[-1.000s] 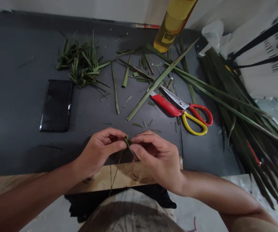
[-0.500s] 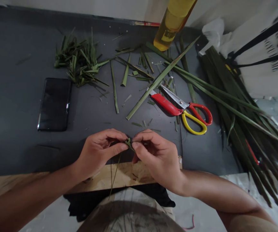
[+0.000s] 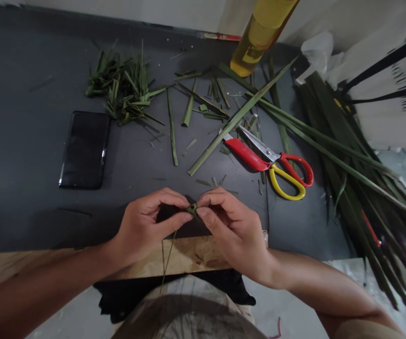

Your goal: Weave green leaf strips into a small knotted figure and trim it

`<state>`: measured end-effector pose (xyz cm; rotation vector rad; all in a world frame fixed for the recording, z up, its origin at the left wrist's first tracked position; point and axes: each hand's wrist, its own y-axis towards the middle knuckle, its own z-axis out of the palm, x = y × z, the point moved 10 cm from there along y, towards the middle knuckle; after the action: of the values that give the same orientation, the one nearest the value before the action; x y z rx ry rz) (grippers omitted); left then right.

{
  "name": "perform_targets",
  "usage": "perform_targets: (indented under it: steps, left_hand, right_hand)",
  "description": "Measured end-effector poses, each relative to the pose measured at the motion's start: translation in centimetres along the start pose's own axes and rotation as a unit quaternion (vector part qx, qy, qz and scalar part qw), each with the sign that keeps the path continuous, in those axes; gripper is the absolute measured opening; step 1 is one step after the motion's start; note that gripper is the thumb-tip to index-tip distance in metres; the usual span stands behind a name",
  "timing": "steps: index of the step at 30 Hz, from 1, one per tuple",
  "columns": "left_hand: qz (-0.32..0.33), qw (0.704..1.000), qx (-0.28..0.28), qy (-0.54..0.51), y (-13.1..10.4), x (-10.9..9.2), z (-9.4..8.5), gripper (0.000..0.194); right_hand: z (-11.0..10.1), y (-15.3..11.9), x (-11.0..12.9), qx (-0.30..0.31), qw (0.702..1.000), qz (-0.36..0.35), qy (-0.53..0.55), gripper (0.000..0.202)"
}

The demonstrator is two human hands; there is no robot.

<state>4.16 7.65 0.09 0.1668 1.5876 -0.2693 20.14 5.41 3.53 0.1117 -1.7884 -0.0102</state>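
Centrally, near the front edge of the grey tabletop point(image 3: 22, 141), a small folded leaf piece point(image 3: 192, 209) sits between the fingertips of both hands. Left hand point(image 3: 144, 226): thumb and forefinger pinch the piece from its left side. Right hand point(image 3: 234, 230): thumb and forefinger pinch it from the right; its other fingers curl in, partly hidden. The fold pattern is too small to read. One thin strand point(image 3: 168, 258) hangs below the hands, across the pale wooden strip point(image 3: 203, 252) at the front.

Surroundings: dark phone point(image 3: 85, 151) flat, left of centre; heap of leaf pieces point(image 3: 127, 92) just behind it. Behind the hands, scattered cut scraps and a long leaf strip point(image 3: 243, 115) lying diagonally. Its middle passes close by the tips of the scissors point(image 3: 269, 152), which have one red and one yellow handle. A red ridged item point(image 3: 247, 155) lies alongside the blades; whether it is attached cannot be told. Bottle of yellow liquid point(image 3: 250, 54) at the rear; bundle of long leaves point(image 3: 344, 155) at far right.
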Motion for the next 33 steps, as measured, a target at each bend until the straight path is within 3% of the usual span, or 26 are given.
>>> perform_targets:
  steps: [17,26,33]
  left_hand:
    - [0.013,1.000,-0.005,0.012,0.1,-0.6,0.1,0.012]
    - [0.013,1.000,-0.001,-0.017,-0.1,0.0,0.0,0.013]
    - [-0.011,1.000,0.010,-0.019,0.0,0.4,0.2,0.013]
  right_hand:
    - [-0.1,0.2,0.3,0.001,0.999,-0.025,-0.030,0.014]
    - [-0.3,-0.3,-0.9,-0.031,0.999,-0.005,-0.012,0.019]
    - [-0.1,-0.5,0.3,-0.028,0.996,-0.074,-0.048,0.033]
